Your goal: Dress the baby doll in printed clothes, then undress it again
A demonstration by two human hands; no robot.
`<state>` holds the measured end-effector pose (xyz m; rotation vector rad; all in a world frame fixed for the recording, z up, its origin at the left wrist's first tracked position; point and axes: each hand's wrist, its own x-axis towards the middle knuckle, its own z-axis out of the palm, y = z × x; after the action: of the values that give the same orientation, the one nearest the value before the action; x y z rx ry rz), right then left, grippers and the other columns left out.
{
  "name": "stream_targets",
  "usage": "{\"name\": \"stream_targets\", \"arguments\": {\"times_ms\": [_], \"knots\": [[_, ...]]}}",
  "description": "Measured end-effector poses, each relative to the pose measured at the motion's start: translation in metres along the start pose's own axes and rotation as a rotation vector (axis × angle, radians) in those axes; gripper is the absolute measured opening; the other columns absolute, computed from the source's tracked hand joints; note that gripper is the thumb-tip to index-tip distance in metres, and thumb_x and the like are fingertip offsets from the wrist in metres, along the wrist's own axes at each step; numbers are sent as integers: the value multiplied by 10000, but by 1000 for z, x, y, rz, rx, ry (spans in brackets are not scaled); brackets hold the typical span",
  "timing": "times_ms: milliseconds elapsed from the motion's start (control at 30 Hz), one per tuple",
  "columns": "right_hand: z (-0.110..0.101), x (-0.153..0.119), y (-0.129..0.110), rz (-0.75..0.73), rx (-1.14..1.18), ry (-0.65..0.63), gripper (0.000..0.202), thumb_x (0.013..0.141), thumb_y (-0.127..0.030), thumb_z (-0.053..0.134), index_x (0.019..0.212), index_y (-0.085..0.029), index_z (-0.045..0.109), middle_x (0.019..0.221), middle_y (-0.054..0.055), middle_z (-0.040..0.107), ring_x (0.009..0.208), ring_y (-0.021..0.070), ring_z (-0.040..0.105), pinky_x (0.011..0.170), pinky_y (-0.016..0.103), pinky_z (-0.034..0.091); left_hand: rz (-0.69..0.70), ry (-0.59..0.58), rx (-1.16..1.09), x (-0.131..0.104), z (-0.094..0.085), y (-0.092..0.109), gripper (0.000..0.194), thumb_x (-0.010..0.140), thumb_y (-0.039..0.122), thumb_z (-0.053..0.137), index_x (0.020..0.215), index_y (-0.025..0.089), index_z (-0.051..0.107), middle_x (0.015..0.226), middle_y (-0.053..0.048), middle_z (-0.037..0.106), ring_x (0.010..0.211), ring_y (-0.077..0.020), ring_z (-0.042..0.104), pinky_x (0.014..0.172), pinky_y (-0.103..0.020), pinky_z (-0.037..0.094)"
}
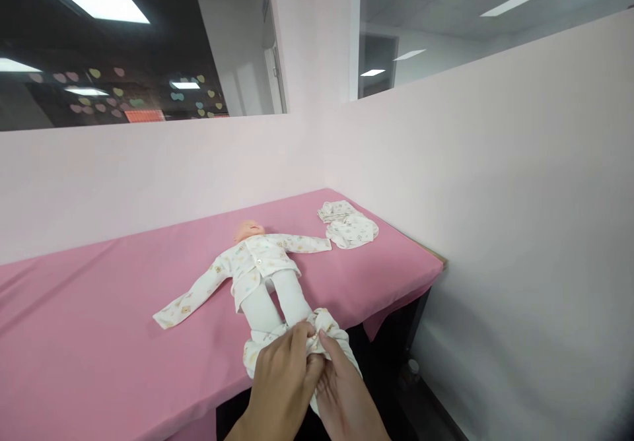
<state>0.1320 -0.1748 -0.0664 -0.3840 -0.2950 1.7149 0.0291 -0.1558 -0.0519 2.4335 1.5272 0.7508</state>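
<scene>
A baby doll [249,230] lies on its back in a white patterned long-sleeved top [257,259], both sleeves spread wide. Its white legs [291,294] point toward me and reach the table's front edge. Bunched around the lower legs are patterned baby trousers [327,322]. My left hand [284,368] is closed on the trouser fabric, its fingers bent near the waistband or leg opening; I cannot tell which. Close beside it, my right hand [341,378] pinches the same cloth between thumb and fingers. The doll's feet are hidden by cloth and hands.
A pink cloth [123,309] covers the table. Folded patterned garments [351,230] lie near its back right corner. Pale walls [520,183] with windows stand behind and to the right. A bottle-like object [411,370] is on the floor by the right wall.
</scene>
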Motion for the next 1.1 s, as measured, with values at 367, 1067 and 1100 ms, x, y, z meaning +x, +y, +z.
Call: {"name": "stream_targets", "arguments": {"times_ms": [367,1067,1100], "knots": [[-18,-1,6,-1,-112,-80,222,721,-263,760,924,-218,682,1052,47,645,1152,189,553,958,280,473,-286,-164,-469,9,-19,-3,65,893,254,362,943,258,404,513,97,476,436,-147,495,487,-230,341],[-24,10,-11,-201,-856,208,334,787,-436,688,947,-144,715,860,60,678,833,210,613,740,276,478,-201,-189,-561,26,-15,-10,231,903,255,355,761,189,525,662,36,547,621,-138,505,571,-243,321],[-24,11,-13,-174,-835,189,334,777,-424,699,964,-148,714,863,55,676,826,202,611,743,274,477,-199,-195,-543,27,-14,-10,228,905,258,353,747,191,502,659,37,537,618,-138,498,569,-246,316]]}}
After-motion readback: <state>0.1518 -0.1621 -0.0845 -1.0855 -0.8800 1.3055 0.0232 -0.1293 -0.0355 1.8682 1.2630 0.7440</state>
